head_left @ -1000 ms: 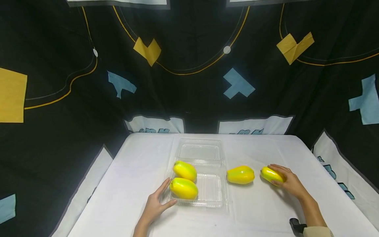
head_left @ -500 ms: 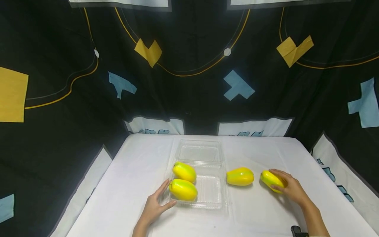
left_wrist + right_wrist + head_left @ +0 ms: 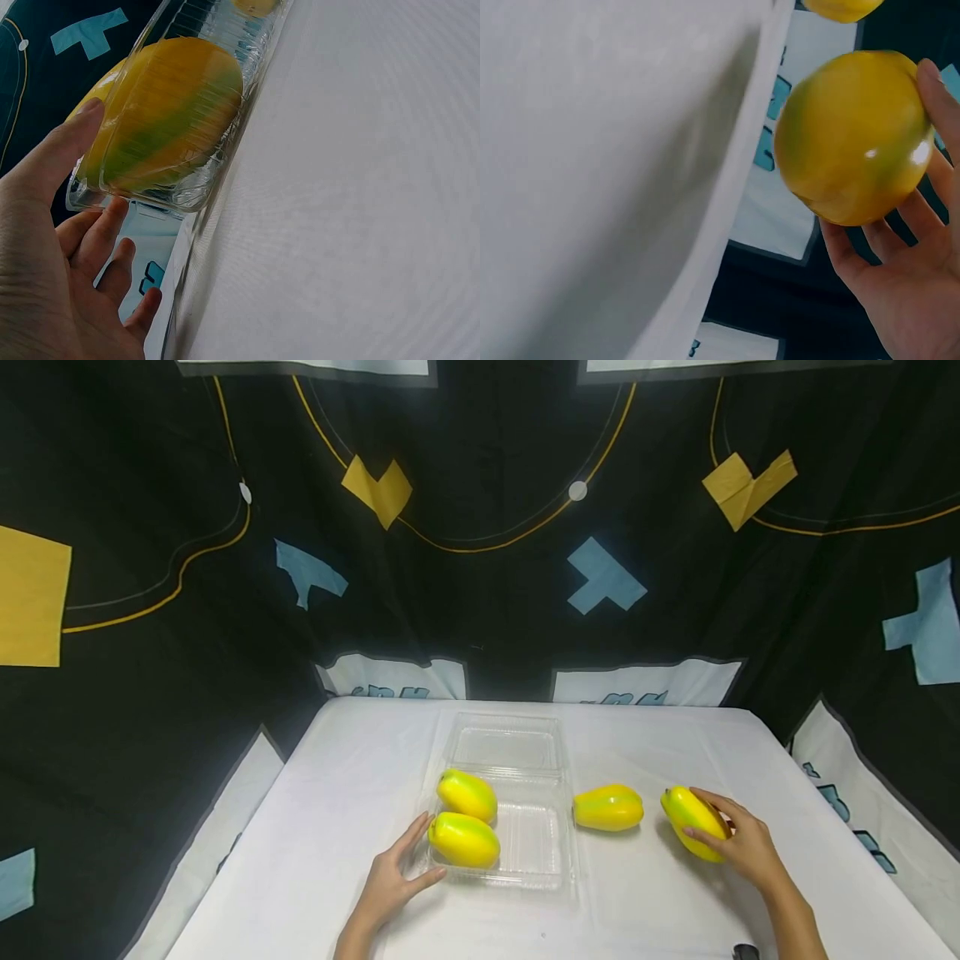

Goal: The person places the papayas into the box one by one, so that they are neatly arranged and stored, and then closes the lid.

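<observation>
At lower right, the right hand (image 3: 744, 845) grips a yellow fruit (image 3: 688, 818); left of lower centre, the left hand (image 3: 390, 878), fingers spread, perhaps touches the clear container (image 3: 532, 837).

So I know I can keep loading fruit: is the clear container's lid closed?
No, the lid lies folded open, beyond the base where two yellow fruits rest.

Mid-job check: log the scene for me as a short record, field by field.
left grip: fingers spread at near left corner of box
right grip: holding one fruit, apparently off the table
box: clear, open, lid laid back on far side
in box: near fruit, far fruit, both left
on table: loose fruit, right of box
</observation>
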`<move>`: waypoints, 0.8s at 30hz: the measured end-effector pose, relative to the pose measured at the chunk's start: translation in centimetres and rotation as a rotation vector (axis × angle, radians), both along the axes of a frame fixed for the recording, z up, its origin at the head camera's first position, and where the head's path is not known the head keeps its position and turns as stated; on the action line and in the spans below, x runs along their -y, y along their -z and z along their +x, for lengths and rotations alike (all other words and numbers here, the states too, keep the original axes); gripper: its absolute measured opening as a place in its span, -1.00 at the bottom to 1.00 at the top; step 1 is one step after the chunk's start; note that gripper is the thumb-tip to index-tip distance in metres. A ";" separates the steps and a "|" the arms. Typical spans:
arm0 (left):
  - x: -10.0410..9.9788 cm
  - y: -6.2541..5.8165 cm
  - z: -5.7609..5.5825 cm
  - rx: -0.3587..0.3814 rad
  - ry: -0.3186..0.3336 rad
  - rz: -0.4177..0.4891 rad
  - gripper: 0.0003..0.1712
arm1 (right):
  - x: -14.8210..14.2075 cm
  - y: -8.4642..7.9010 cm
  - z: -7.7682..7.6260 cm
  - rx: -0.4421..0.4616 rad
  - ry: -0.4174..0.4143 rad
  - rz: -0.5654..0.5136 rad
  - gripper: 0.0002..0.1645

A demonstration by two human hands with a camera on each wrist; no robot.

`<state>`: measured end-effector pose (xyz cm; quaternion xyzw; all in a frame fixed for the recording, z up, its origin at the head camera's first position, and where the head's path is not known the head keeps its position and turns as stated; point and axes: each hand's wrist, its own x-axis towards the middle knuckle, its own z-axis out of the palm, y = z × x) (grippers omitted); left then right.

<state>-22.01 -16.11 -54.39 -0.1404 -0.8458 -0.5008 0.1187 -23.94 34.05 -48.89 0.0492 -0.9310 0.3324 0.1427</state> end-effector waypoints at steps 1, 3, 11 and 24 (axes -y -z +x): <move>0.0 0.0 0.0 -0.004 0.002 0.006 -0.08 | 0.2 -0.1 0.1 -0.025 0.008 0.003 -0.25; 0.0 0.0 0.0 -0.006 0.006 0.021 -0.08 | 0.5 -0.4 0.3 -0.067 0.023 0.003 -0.28; 0.1 0.1 0.0 -0.002 0.010 0.002 -0.08 | 2.2 -1.9 0.9 -0.168 0.037 -0.075 -0.29; -0.8 -2.6 1.2 0.028 0.007 0.022 -0.11 | 4.5 -4.5 1.0 -0.332 -0.006 -0.073 -0.27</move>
